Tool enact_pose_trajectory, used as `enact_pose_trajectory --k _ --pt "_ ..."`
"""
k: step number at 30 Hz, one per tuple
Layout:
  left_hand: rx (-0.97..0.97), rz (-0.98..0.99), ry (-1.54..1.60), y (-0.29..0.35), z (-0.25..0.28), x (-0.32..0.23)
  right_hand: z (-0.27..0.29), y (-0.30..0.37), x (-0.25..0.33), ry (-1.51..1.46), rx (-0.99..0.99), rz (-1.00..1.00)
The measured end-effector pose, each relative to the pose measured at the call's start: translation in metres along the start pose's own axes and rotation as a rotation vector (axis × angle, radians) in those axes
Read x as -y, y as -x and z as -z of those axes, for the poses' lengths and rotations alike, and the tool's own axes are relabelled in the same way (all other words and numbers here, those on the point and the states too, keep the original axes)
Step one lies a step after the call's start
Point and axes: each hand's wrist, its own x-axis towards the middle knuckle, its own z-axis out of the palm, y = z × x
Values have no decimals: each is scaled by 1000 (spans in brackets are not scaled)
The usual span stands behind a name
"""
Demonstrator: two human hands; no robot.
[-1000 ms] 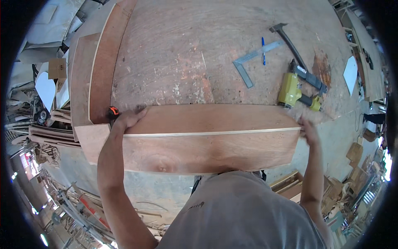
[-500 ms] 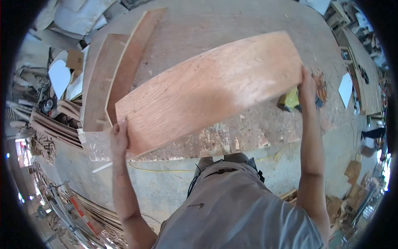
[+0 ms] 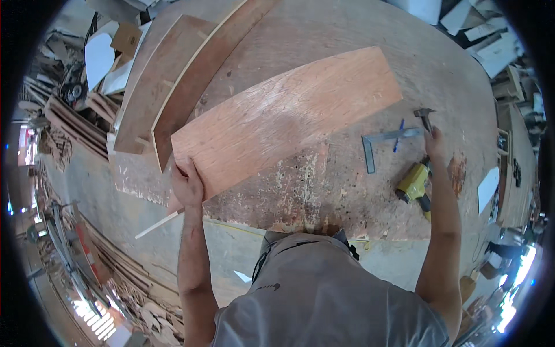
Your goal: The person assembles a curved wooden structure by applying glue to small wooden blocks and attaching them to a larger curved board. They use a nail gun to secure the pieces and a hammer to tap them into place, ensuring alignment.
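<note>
A long plywood panel [image 3: 289, 113] with one bowed edge lies aslant over the worktable [image 3: 347, 214]. My left hand [image 3: 188, 184] is closed on its near left corner, thumb on the top face. My right hand [image 3: 436, 146] is wrapped round the handle of a hammer [image 3: 425, 113], beyond the panel's right end. Near that hand lie a metal try square [image 3: 370, 155], a blue pen [image 3: 399, 139] across its blade, and a yellow nail gun [image 3: 413, 181], partly behind my right forearm.
Left of the panel stands a curved plywood frame [image 3: 193, 78] with small spacer blocks. A thin wooden strip [image 3: 157, 224] sticks out past the table edge by my left wrist. Stacked boards [image 3: 75, 124] and a white offcut [image 3: 488, 189] flank the table.
My right hand has let go of the panel's right end and now grips the hammer. The panel has come down toward the table. The square and pen, hidden before, now show.
</note>
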Motion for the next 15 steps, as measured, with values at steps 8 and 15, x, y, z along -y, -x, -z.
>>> enact_pose_trajectory --k 8,15 --pt "99 -595 -305 53 -50 -98 -42 -16 -85 256 85 125" --pt "267 -612 -458 49 -90 -114 -35 -51 -97 103 147 5"
